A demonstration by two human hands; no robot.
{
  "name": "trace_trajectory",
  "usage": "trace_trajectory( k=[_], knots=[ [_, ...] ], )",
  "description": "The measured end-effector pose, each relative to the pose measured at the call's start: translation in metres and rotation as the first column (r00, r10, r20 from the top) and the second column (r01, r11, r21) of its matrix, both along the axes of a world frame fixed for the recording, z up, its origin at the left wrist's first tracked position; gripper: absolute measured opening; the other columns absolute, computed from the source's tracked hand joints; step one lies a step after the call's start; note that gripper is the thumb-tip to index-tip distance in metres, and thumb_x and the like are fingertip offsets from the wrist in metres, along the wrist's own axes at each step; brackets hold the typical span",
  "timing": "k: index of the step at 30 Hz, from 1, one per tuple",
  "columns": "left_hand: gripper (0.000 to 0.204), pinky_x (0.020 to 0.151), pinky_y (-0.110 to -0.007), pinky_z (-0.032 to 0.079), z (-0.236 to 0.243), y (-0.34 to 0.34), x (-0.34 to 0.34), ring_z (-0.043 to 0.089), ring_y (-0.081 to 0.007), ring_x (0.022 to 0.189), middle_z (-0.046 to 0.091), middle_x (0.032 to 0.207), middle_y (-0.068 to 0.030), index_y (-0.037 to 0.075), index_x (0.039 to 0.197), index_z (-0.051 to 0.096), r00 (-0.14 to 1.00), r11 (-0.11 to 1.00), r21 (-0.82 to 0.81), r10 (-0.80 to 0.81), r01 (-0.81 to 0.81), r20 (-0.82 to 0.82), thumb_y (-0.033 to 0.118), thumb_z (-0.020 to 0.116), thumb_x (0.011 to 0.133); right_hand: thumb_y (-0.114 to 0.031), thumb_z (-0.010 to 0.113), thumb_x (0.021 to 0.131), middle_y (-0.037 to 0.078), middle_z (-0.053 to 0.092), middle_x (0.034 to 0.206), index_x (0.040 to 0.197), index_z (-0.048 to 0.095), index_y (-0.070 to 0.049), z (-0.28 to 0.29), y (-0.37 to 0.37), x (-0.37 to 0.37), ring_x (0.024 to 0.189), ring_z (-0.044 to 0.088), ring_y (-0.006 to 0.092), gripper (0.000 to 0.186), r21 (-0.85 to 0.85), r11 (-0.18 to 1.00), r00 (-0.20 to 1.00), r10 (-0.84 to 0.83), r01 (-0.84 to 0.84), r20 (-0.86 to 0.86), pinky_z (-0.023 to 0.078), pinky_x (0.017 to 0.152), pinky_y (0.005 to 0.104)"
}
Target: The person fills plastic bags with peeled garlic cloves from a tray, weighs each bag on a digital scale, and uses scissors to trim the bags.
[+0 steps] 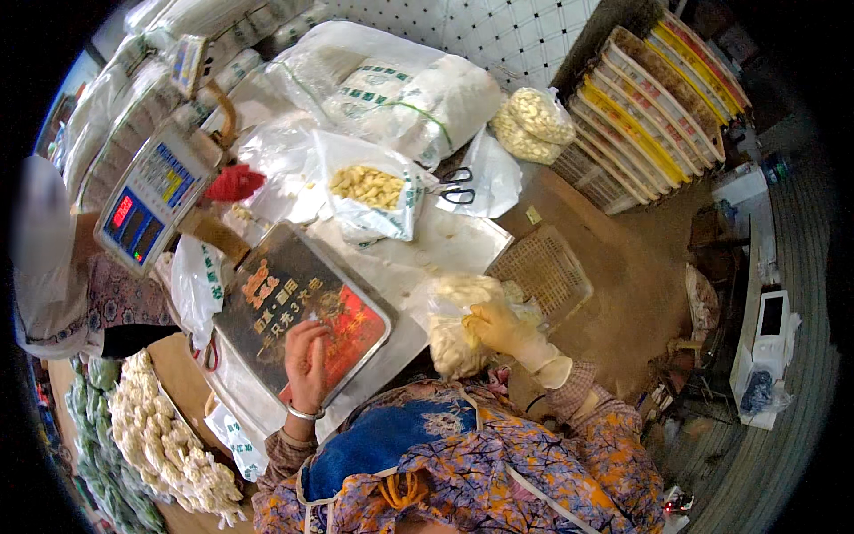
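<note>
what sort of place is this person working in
Probably a small food-packing workshop: there's a digital scale, an open plastic bag of what look like peeled garlic cloves, and a stack of baskets at upper right.

Here, the right hand (pixel 500 329) hides part of the bulging bag (pixel 452 313); the co-worker (pixel 124 289) (far left) is partly blurred.

Purple apron (pixel 551 472) with orange patches, blue bib (pixel 378 449), pale yellow glove (pixel 509 334), cream bag (pixel 452 334), black-and-red scale top (pixel 302 303), green-printed white sack (pixel 382 84), red cloth (pixel 235 183), black-dotted white tiles (pixel 507 34)
</note>
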State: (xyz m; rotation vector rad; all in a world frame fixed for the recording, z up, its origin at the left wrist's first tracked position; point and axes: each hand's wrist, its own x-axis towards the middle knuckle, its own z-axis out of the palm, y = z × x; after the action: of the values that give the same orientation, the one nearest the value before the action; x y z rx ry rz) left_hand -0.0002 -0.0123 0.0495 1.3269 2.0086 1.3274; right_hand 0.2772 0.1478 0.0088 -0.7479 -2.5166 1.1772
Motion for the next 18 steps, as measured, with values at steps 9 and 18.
trace_trajectory(
  k=[9, 18],
  knots=[
    [0.013, 0.077, -0.032, 0.040, 0.002, 0.069, 0.048, 0.050, -0.0254, 0.089, 0.051, 0.095, -0.0131, 0.003, 0.087, 0.057, 0.979, 0.972, -0.141, -0.196, 0.187, -0.051, 0.006, 0.054, 0.075, -0.028, 0.061, 0.065, 0.012, 0.057, 0.093, 0.092, 0.059, -0.006, -0.171, 0.069, 0.119, 0.080, 0.056, 0.0210, 0.035, -0.598, 0.457, 0.681, -0.700, 0.659, 0.216, 0.046, 0.067, 0.0324],
    [0.010, 0.074, -0.031, 0.041, -0.003, 0.099, 0.071, 0.051, -0.0255, 0.086, 0.051, 0.093, -0.0129, 0.002, 0.083, 0.056, 0.994, 0.958, -0.278, -0.094, 0.075, -0.057, 0.004, 0.053, 0.074, -0.027, 0.048, 0.079, 0.017, 0.056, 0.083, 0.085, 0.053, -0.004, -0.085, 0.213, 0.042, 0.080, 0.052, 0.0334, 0.024, 0.035, 0.807, 0.807, -0.587, 0.589, -0.064, 0.041, 0.068, 0.0385]
  ],
)
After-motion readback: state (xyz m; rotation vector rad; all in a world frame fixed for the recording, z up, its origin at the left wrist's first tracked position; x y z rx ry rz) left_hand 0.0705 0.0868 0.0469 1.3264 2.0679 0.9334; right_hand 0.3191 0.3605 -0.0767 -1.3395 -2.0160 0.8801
